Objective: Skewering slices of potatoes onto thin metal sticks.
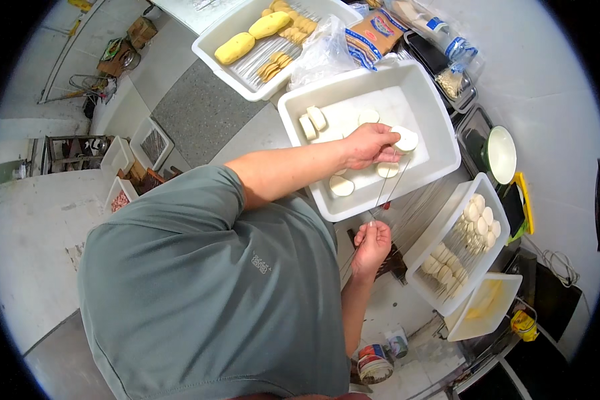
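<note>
My left hand pinches a thick round white food slice over a white plastic tub. Two thin skewers run from beside that slice down to my right hand, whose fingers are closed around them just outside the tub's near rim. Whether their tips have entered the slice cannot be told. More white slices lie on a white board in the tub, partly hidden by my left arm. Two thick pieces stand on edge by its left wall.
Another tub, at the right, holds skewered white slices. A tub at the upper left holds skewers, peeled potatoes and skewered slices. Many loose skewers lie between tubs. A green-rimmed bowl stands right.
</note>
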`<state>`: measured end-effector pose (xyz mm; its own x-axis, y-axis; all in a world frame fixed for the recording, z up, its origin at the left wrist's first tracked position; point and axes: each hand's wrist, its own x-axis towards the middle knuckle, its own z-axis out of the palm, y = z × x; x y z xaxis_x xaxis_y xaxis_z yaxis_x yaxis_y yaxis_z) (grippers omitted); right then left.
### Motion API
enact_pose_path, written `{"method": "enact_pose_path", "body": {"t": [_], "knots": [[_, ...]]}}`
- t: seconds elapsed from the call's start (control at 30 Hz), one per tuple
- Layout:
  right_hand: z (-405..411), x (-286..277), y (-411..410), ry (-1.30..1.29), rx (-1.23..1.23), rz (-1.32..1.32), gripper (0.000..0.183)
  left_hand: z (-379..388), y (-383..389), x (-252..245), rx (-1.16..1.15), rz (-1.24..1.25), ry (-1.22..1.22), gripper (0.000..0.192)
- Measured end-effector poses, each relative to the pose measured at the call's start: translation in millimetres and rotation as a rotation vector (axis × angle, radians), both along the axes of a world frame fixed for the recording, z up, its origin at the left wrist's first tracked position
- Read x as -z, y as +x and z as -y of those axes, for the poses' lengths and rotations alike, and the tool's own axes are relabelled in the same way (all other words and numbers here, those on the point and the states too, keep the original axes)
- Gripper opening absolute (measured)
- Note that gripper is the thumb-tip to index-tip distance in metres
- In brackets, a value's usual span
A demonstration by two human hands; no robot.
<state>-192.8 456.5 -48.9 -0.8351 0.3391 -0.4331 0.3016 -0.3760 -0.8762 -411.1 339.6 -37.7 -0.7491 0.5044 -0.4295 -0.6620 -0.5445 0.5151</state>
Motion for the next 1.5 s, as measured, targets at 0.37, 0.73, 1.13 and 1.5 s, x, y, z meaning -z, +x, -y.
{"method": "enact_pose_path", "body": {"t": [0.37,0.73,1.13,1.5], "knots": [[1,-1,-1,-0.046,0.037,0.052,0.003,-2,2,0,0.029,-0.059,-0.041,0.031],[-9,-1,-22,-0.366,0.077,0.077,0.005,-7,24,8,0.121,-0.071,-0.096,0.023],[-42,-10,-26,-0.303,0.181,0.052,0.003,79,-55,53,0.62,-1.113,-1.35,0.045],[-38,9,0,-0.271,0.177,0.127,0.004,89,-32,64,1.199,-1.448,-1.593,0.054]]}}
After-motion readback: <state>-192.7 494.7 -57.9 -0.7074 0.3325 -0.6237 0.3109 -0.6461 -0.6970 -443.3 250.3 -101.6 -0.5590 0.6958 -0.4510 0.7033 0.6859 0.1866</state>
